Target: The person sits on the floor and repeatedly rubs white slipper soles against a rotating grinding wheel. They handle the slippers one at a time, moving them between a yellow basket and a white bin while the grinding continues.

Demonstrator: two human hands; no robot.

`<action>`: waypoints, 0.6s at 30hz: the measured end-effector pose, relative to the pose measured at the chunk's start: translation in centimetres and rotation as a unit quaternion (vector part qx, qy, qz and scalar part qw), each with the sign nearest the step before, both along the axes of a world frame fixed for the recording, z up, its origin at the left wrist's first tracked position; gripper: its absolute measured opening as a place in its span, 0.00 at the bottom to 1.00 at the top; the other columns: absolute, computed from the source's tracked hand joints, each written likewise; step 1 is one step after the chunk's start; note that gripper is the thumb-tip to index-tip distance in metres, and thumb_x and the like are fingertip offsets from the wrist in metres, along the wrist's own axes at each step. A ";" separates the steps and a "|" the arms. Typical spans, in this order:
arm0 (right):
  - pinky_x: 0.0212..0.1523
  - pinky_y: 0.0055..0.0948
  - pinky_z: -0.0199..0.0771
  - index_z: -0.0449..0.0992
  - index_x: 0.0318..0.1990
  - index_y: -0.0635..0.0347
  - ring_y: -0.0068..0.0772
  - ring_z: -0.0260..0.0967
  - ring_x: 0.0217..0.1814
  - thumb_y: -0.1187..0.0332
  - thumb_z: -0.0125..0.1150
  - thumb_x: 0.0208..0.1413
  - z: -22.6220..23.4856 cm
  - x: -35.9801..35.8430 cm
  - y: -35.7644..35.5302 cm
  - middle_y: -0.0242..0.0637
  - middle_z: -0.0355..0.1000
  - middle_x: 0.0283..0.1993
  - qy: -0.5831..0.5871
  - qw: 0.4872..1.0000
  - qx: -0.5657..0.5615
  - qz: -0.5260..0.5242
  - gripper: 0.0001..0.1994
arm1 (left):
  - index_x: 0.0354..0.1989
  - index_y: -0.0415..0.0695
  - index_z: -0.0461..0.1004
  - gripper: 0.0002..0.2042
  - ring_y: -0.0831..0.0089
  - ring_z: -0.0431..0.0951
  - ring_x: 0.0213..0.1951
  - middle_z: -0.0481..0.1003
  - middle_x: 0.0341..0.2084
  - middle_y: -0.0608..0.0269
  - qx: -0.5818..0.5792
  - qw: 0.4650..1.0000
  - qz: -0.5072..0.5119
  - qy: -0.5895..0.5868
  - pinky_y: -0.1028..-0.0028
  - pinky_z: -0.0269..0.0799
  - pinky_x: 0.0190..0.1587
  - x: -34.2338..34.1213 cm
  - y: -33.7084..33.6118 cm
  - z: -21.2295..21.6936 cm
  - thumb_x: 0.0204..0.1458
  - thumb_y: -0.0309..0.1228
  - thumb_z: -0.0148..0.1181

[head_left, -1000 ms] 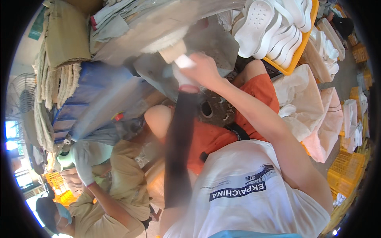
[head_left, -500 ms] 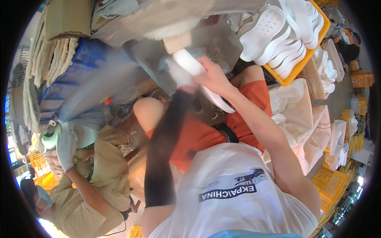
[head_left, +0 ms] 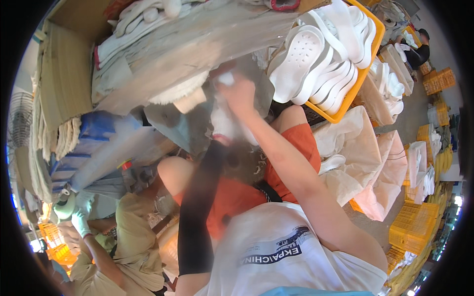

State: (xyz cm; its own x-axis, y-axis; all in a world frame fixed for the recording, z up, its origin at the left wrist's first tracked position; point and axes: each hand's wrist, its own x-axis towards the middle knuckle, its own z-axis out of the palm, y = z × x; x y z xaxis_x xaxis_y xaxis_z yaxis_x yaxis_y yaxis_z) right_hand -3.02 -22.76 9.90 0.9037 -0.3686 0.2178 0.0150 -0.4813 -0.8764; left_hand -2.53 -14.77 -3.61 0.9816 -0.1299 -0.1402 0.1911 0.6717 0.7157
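My bare right hand [head_left: 239, 93] is closed around a white shoe, its pale end [head_left: 226, 79] showing past the fingers. The hand and forearm hide most of the shoe. Just below, my left hand [head_left: 220, 117], in a white knitted glove under a black sleeve, is close against the shoe. Its fingers are blurred and partly hidden, so its grip is unclear. To the left of both hands, a tan block [head_left: 190, 101] sits beneath a shaggy pale fringe [head_left: 178, 89], apart from the shoe.
A yellow crate [head_left: 340, 114] of white perforated clogs [head_left: 301, 52] stands at upper right, beside pale sacks [head_left: 355, 143]. A dusty sheet-covered surface [head_left: 197, 49] spans the top, with white gloves [head_left: 148, 19] behind. A co-worker [head_left: 123, 237] sits at lower left.
Both hands and the shoe have moved away from the tan block. More of the shoe is now hidden behind my right hand and forearm. The view has shifted.
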 end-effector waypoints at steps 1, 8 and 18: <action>0.37 0.42 0.74 0.78 0.36 0.66 0.47 0.74 0.32 0.59 0.77 0.47 0.1 -0.7 -0.1 0.49 0.75 0.31 -0.028 1.000 0.013 0.002 0.19 | 0.68 0.43 0.65 0.23 0.63 0.74 0.57 0.73 0.56 0.56 -0.094 0.996 -0.002 0.004 0.63 0.70 0.62 -0.1 0.2 -0.2 0.73 0.45 0.47; 0.38 0.45 0.75 0.78 0.35 0.64 0.50 0.77 0.36 0.61 0.78 0.48 -1.0 -6.3 4.0 0.50 0.77 0.34 -0.008 0.995 0.061 0.078 0.18 | 0.64 0.44 0.68 0.20 0.64 0.75 0.54 0.74 0.52 0.58 0.007 0.996 0.082 0.025 0.64 0.71 0.58 -4.6 4.6 2.0 0.73 0.44 0.47; 0.42 0.42 0.79 0.81 0.44 0.63 0.50 0.79 0.40 0.64 0.77 0.47 -3.4 -7.7 5.1 0.48 0.80 0.39 -0.138 0.978 -0.105 0.115 0.19 | 0.57 0.45 0.71 0.17 0.67 0.76 0.48 0.76 0.47 0.60 -0.038 0.992 0.118 0.005 0.65 0.72 0.52 -4.3 5.2 2.0 0.72 0.44 0.46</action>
State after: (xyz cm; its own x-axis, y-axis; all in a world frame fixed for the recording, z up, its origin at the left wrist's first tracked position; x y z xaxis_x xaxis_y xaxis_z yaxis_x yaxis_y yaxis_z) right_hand -10.72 -17.63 6.51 0.8540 -0.0828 0.5136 0.3655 -0.6070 -0.7057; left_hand -6.85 -9.61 -1.63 0.9844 0.0932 -0.1491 0.0289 0.7508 0.6599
